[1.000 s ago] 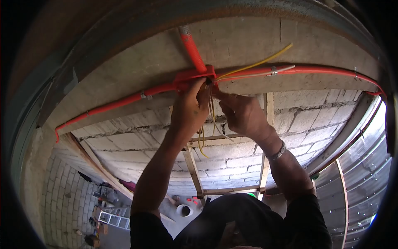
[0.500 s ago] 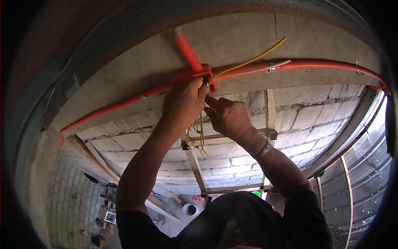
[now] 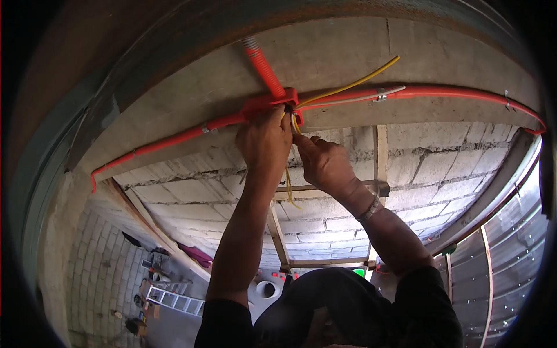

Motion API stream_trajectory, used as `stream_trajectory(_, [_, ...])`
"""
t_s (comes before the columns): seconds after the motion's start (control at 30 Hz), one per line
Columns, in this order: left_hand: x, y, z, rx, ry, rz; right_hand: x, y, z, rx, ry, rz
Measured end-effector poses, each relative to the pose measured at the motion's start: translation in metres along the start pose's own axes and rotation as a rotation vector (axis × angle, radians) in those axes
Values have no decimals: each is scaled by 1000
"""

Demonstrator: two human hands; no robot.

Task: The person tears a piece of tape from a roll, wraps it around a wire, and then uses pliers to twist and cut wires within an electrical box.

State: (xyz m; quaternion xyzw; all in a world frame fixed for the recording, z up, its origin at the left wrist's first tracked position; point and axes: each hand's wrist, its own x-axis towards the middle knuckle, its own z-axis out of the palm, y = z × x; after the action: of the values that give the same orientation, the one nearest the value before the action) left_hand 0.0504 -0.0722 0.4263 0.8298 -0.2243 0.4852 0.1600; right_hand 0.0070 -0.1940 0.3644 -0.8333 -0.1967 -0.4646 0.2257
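Observation:
An orange junction box [image 3: 264, 103] is fixed to the concrete beam. My left hand [image 3: 264, 142] is closed at the front of the box, its fingertips on wires at the opening; the fingertips are partly hidden. Just right of and below it, my right hand [image 3: 326, 165] pinches a yellow wire [image 3: 298, 124] that comes out of the box. A longer yellow wire [image 3: 354, 83] and a white wire [image 3: 371, 97] stick out to the right over the conduit. Thin yellow wires [image 3: 288, 188] dangle below, between my hands.
Orange conduit [image 3: 441, 90] runs along the beam both ways, held by metal clamps [image 3: 380, 94]. A corrugated orange pipe [image 3: 264, 68] rises from the box. Behind is a block wall [image 3: 325, 206] with wooden battens [image 3: 381, 153]. Far below stand a ladder [image 3: 175, 301] and a white bucket [image 3: 267, 289].
My left hand and forearm have shifted right. My right hand has dropped slightly, and more of the yellow wire shows between my hands. The view has shifted, bringing the ladder into fuller sight.

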Motion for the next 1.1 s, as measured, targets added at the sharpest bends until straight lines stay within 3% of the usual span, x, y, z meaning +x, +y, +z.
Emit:
stream_trajectory(0.27, [3, -6, 10, 100, 149, 127, -1, 3, 4, 45, 2, 20])
stream_trajectory(0.47, [4, -11, 1, 14, -27, 130, -2, 8, -3, 67, 13, 23])
stream_trajectory(0.57, [-6, -11, 1, 120, 56, 179, -3, 6, -5, 80, 31, 21])
stream_trajectory(0.67, [-10, -11, 8, -47, 143, 164, -4, 4, 0, 93, 69, 32])
stream_trajectory(0.8, [-7, -12, 2, -26, 135, 218, -5, 5, 0, 104, 73, 42])
stream_trajectory(0.97, [-7, -19, 9, -137, 329, 356, -6, 10, 0, 139, 86, 56])
stream_trajectory(1.1, [-17, -26, 15, -187, 273, 254, -5, 10, 0, 116, 53, 79])
